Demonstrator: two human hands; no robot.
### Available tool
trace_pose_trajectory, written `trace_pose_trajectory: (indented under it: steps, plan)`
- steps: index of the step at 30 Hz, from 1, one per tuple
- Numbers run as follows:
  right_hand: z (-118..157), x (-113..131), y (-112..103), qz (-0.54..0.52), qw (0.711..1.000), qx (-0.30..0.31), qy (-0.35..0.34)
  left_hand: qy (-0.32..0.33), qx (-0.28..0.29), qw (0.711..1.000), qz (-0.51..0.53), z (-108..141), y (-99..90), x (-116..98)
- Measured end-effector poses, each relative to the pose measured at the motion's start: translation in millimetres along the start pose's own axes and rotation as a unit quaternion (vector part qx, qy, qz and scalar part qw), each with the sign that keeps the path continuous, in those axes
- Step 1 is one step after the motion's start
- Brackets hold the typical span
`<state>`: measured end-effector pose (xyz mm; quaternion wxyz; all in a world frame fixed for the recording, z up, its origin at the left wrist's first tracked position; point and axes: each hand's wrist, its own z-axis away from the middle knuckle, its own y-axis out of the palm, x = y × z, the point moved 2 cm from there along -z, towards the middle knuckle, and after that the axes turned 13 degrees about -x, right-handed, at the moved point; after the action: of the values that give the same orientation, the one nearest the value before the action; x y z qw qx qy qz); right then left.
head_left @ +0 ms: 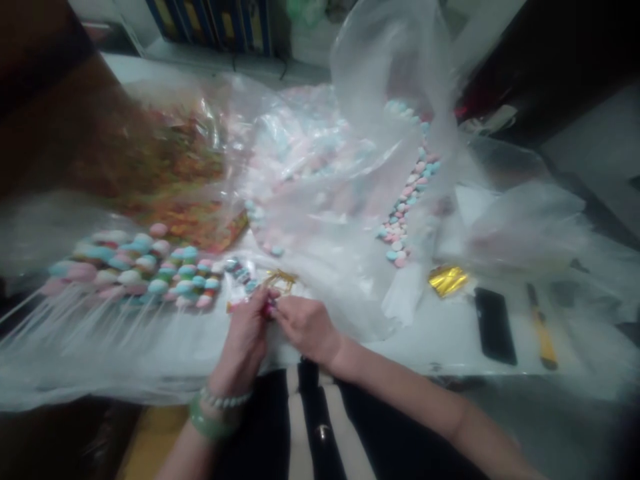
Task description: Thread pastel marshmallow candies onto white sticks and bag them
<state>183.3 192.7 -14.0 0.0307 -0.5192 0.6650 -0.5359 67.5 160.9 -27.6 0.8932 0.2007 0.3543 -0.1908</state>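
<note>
My left hand (250, 320) and my right hand (307, 327) meet at the table's front edge, fingers closed in a pinch. Between the fingertips shows a small pink-purple thing (271, 307), too blurred to name and partly covered by the fingers. Just beyond it lie several thin gold ties (281, 279). Close to my left hand is a clear packet (240, 272) with blue and pink pieces inside; whether the hand touches it I cannot tell. Left of that, marshmallow skewers (135, 270) lie in a pile, their white sticks pointing toward me.
A large clear plastic bag (345, 213) of pink, blue and white marshmallows (400, 220) spreads over the middle. Behind the skewers sits a bag of orange-green sweets (190, 213). On the right are a gold bundle (449, 281), a black phone (494, 325) and a yellow-handled cutter (543, 330).
</note>
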Motion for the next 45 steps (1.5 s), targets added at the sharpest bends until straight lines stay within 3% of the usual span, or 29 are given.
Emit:
trace_pose_trajectory:
  steps: [5, 6, 8, 10, 12, 14, 15, 16, 17, 18, 20, 21, 22, 23, 25, 26, 28, 30, 32, 34, 36, 40, 45]
  plan:
    - [-10.7, 17.2, -2.2, 0.115, 0.988, -0.079, -0.063, -0.016, 0.006, 0.998, 0.065, 8.6, 14.8, -2.6]
    - [-14.0, 15.3, -1.7, 0.096, 0.991, -0.080, -0.043, -0.027, 0.012, 0.997, 0.071, 11.7, 17.8, -3.5]
    - [-19.2, 5.7, -0.5, -0.026, 0.995, -0.064, 0.070, -0.068, 0.036, 0.994, 0.078, 17.1, 20.4, -3.8]
    - [-20.7, -5.9, 2.1, -0.174, 0.965, -0.029, 0.195, -0.105, 0.080, 0.988, 0.078, 19.7, 17.4, -2.5]
    - [-17.9, -14.3, 7.6, -0.332, 0.891, 0.042, 0.308, -0.103, 0.124, 0.985, 0.054, 19.3, 9.2, -0.6]
    - [-11.6, -15.9, 13.7, -0.481, 0.765, 0.131, 0.407, -0.061, 0.139, 0.988, 0.002, 16.8, -2.4, 0.5]
    - [-8.2, -14.3, 15.8, -0.540, 0.690, 0.162, 0.454, -0.037, 0.138, 0.989, -0.027, 15.3, -8.5, 0.5]
    - [-5.5, -11.8, 16.5, -0.572, 0.635, 0.176, 0.488, -0.012, 0.134, 0.989, -0.053, 14.0, -14.4, -0.2]
    - [-4.2, -9.3, 15.9, -0.572, 0.627, 0.168, 0.502, 0.016, 0.125, 0.989, -0.073, 12.9, -20.1, -1.7]
    - [-4.5, -6.9, 14.1, -0.548, 0.656, 0.139, 0.500, 0.047, 0.113, 0.989, -0.087, 12.1, -25.4, -4.1]
    - [-9.1, -1.6, 7.9, -0.463, 0.758, 0.044, 0.457, 0.110, 0.082, 0.984, -0.113, 11.9, -34.7, -10.3]
    - [-12.4, 2.2, 5.5, -0.432, 0.794, 0.010, 0.428, 0.130, 0.078, 0.980, -0.132, 12.7, -38.0, -12.9]
    - [-15.5, 6.5, 5.0, -0.428, 0.807, 0.002, 0.407, 0.132, 0.088, 0.975, -0.156, 13.9, -40.1, -14.2]
    - [-18.1, 10.9, 6.6, -0.448, 0.798, 0.017, 0.402, 0.111, 0.108, 0.972, -0.179, 15.5, -41.3, -13.6]
    - [-21.3, 18.0, 14.2, -0.514, 0.738, 0.067, 0.431, 0.030, 0.146, 0.968, -0.201, 18.6, -43.2, -8.2]
    - [-22.2, 19.3, 18.2, -0.533, 0.712, 0.070, 0.452, -0.006, 0.143, 0.969, -0.199, 19.3, -44.8, -4.5]
    - [-23.4, 16.1, 24.0, -0.528, 0.704, 0.030, 0.474, -0.008, 0.080, 0.978, -0.191, 17.1, -51.0, 1.0]
    - [-23.9, 5.0, 25.6, -0.492, 0.743, 0.006, 0.453, 0.063, -0.005, 0.979, -0.196, 11.9, -59.8, 2.0]
    - [-23.6, -14.2, 22.2, -0.413, 0.818, 0.005, 0.401, 0.133, -0.064, 0.970, -0.195, 6.5, -67.6, -1.7]
    - [-22.4, -37.3, 14.6, -0.276, 0.906, 0.002, 0.321, 0.150, -0.091, 0.969, -0.175, 2.3, -71.4, -7.8]
    - [-19.5, -56.1, 8.7, -0.144, 0.963, 0.033, 0.226, 0.128, -0.103, 0.975, -0.151, 0.4, -69.9, -13.9]
    - [-9.1, -69.7, 9.7, -0.016, 0.987, 0.130, 0.096, 0.064, -0.092, 0.987, -0.113, 1.0, -59.2, -17.5]
    - [-0.1, -67.9, 12.7, -0.006, 0.991, 0.101, 0.091, 0.033, -0.056, 0.990, -0.124, -2.3, -60.2, -11.1]
